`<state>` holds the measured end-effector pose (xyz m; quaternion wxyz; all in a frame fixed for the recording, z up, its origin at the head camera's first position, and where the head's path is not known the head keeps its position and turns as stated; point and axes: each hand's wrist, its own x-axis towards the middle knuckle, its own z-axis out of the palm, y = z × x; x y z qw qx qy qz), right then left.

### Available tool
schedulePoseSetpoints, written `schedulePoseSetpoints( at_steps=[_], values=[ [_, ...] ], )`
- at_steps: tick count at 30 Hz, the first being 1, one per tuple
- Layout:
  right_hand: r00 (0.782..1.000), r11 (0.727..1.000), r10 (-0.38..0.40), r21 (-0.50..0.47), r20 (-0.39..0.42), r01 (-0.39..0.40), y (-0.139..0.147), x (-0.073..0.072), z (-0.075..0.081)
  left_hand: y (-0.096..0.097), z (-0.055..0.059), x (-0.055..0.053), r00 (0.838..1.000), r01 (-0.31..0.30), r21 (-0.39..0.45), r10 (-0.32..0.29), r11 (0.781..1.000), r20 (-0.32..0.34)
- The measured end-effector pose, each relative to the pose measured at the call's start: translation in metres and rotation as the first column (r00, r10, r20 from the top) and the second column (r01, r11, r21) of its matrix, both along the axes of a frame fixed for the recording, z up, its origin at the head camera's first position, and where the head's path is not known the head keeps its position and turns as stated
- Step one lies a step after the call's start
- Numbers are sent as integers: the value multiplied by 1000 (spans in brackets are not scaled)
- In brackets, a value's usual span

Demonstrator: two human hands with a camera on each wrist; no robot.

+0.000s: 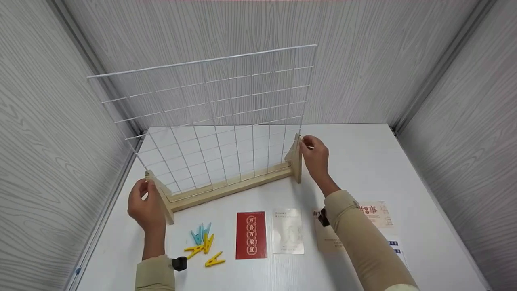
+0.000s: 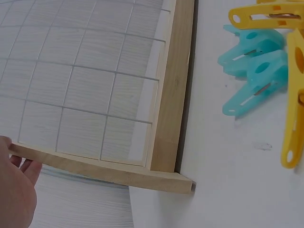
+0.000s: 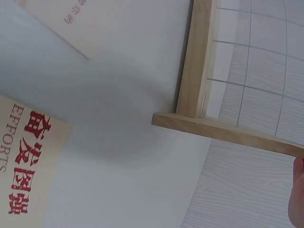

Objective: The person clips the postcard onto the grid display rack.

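A white wire grid panel [image 1: 202,61] stands in a pale wooden stand [image 1: 234,190], leaning back with its top edge high. My left hand [image 1: 147,206] pinches the top of the stand's left side piece [image 2: 118,174] between thumb and fingers. On the other end, my right hand [image 1: 317,157] grips the upper part of the right side piece [image 3: 228,133], thumb and fingertips at its edge. Grid wires run down to the wooden base bar [image 2: 173,85] in the left wrist view. Only a bit of the right hand shows in the right wrist view.
Yellow clothespins [image 1: 214,260] and blue clothespins [image 1: 198,235] lie near the left forearm. A red card [image 1: 251,242] and a pale card [image 1: 287,238] lie in front of the stand. More printed cards [image 1: 381,212] lie partly under the right forearm. Grey panels [image 1: 363,60] enclose the white table [image 1: 355,161].
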<state>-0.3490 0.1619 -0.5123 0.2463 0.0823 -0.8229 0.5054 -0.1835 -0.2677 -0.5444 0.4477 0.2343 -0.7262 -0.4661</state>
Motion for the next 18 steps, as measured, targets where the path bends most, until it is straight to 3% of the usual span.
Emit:
schedulePoseSetpoints(
  at_steps=[6,18],
  values=[
    [999,1000,-30,9,23,30,23,6,0,10,1,-14,998,70,-28,-70,997,7],
    [996,997,-79,17,41,79,61,17,4,27,5,-42,977,187,-55,-180,981,111]
  ],
)
